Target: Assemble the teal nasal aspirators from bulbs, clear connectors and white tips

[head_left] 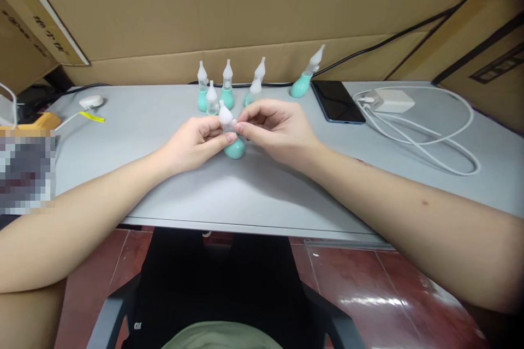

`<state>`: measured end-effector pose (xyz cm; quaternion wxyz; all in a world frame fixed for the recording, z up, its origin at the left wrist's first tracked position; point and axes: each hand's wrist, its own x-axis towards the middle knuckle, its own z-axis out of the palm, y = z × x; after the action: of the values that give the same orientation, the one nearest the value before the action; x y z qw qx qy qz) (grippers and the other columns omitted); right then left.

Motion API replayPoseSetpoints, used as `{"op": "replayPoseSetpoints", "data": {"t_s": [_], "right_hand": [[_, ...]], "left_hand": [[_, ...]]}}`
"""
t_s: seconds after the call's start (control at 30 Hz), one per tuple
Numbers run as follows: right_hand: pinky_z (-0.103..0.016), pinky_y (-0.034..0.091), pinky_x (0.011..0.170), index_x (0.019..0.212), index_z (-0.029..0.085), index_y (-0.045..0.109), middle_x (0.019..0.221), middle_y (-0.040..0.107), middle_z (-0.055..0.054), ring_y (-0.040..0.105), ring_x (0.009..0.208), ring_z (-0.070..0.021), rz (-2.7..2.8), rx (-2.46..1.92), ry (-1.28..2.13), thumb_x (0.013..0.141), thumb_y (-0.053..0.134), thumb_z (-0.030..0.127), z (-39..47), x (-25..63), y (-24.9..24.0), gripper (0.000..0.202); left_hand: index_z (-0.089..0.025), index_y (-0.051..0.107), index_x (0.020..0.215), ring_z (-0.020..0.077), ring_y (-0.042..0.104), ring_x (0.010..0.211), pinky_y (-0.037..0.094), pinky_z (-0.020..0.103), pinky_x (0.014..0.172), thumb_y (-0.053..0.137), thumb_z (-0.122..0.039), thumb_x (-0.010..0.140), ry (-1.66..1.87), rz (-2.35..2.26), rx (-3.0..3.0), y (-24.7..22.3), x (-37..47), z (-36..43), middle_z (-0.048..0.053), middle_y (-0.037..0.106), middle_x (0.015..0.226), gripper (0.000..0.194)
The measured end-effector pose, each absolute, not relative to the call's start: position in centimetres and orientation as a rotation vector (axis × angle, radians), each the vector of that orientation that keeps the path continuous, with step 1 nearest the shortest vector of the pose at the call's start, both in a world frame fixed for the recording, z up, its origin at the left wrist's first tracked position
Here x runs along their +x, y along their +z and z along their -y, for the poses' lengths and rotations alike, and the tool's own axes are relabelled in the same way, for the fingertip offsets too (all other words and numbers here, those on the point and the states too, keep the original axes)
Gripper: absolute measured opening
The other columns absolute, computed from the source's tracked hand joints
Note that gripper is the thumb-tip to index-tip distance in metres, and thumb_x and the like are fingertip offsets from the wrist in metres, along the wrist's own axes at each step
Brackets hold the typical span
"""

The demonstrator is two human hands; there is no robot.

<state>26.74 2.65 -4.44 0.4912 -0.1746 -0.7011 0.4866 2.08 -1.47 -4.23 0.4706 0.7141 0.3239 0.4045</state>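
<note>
Between my two hands a nasal aspirator (234, 148) is held just above the table's front half, its teal bulb low and its white tip tilted up to the left. My left hand (196, 142) is closed on it from the left, thumb across the top of the bulb. From the right, my right hand (282, 125) pinches the clear middle part with thumb and forefinger. Behind stand similar aspirators: one at the left (202, 99), another (227, 97) beside it, and one (260, 70) partly hidden by my right hand. White-tipped clear tops (212, 99) stand in front of them.
Farther right, another aspirator (301, 86) leans to the right. A dark phone (338, 101), a white charger (395, 101) and its looped cable lie on the right of the grey table (196, 202). A white plug (90, 101) is at left; cardboard (262, 5) walls the back.
</note>
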Motion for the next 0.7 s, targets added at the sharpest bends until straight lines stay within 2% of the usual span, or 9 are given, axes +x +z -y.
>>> {"op": "replayPoseSetpoints", "data": {"t_s": [0.1,0.2,0.3,0.4,0.47,0.57,0.63,0.7], "right_hand": [[-0.032,0.051,0.072,0.094,0.020,0.081,0.083,0.070,0.000,0.056,0.074,-0.0141,1.768,-0.504,1.264,0.099,0.105,0.034,-2.6,26.9,-4.3,0.028],[-0.033,0.042,0.070,0.097,0.021,0.075,0.078,0.059,0.004,0.044,0.071,-0.0134,1.819,-0.518,1.314,0.103,0.108,0.048,-2.8,27.1,-4.4,0.043],[-0.035,0.037,0.070,0.100,0.023,0.072,0.077,0.055,0.005,0.043,0.070,-0.0146,1.853,-0.484,1.339,0.108,0.108,0.066,-3.1,27.2,-4.7,0.057],[-0.037,0.035,0.070,0.100,0.025,0.070,0.078,0.058,0.003,0.046,0.071,-0.0168,1.881,-0.467,1.356,0.103,0.107,0.089,-3.4,27.3,-5.0,0.074],[-0.039,0.035,0.070,0.100,0.025,0.070,0.080,0.059,0.001,0.048,0.072,-0.0181,1.895,-0.474,1.369,0.099,0.105,0.096,-3.5,27.4,-5.0,0.079],[-0.039,0.039,0.070,0.097,0.025,0.070,0.081,0.060,0.000,0.049,0.074,-0.0186,1.875,-0.489,1.345,0.097,0.109,0.092,-3.6,27.4,-4.9,0.077],[-0.039,0.050,0.074,0.098,0.026,0.071,0.085,0.064,-0.001,0.055,0.077,-0.0193,1.833,-0.478,1.321,0.095,0.114,0.085,-3.6,27.3,-4.8,0.073],[-0.040,0.061,0.079,0.109,0.028,0.077,0.088,0.069,-0.001,0.064,0.080,-0.0209,1.794,-0.455,1.306,0.093,0.117,0.080,-3.5,27.1,-4.8,0.068]], "left_hand": [[-0.017,0.089,0.102,0.0215,0.073,0.089,0.063,0.032,0.082,0.107,-0.076,0.105,0.982,-0.902,1.801,-4.5,2.0,1.4,0.010,0.085,0.099,0.061],[-0.020,0.083,0.096,0.0204,0.062,0.079,0.055,0.035,0.075,0.100,-0.085,0.106,0.955,-0.965,1.852,-4.8,1.9,1.3,0.007,0.075,0.089,0.068],[-0.022,0.080,0.098,0.0222,0.061,0.080,0.053,0.038,0.075,0.096,-0.088,0.109,0.912,-0.960,1.886,-5.1,1.7,1.1,0.007,0.073,0.090,0.068],[-0.023,0.079,0.101,0.0255,0.063,0.084,0.053,0.041,0.077,0.092,-0.089,0.111,0.894,-0.918,1.920,-5.5,1.3,0.8,0.008,0.072,0.090,0.068],[-0.023,0.081,0.107,0.0262,0.062,0.084,0.051,0.042,0.076,0.090,-0.090,0.113,0.883,-0.900,1.932,-5.4,1.1,0.7,0.009,0.072,0.091,0.067],[-0.022,0.081,0.107,0.0231,0.055,0.078,0.045,0.040,0.071,0.090,-0.089,0.114,0.821,-0.903,1.920,-4.8,1.0,0.9,0.008,0.071,0.090,0.068],[-0.021,0.082,0.111,0.0221,0.053,0.078,0.044,0.040,0.071,0.089,-0.087,0.115,0.796,-0.911,1.910,-4.1,1.2,1.2,0.007,0.070,0.092,0.067],[-0.020,0.082,0.113,0.0222,0.054,0.079,0.045,0.040,0.074,0.086,-0.084,0.118,0.798,-0.911,1.948,-3.5,1.4,1.4,0.007,0.070,0.094,0.064]]}}
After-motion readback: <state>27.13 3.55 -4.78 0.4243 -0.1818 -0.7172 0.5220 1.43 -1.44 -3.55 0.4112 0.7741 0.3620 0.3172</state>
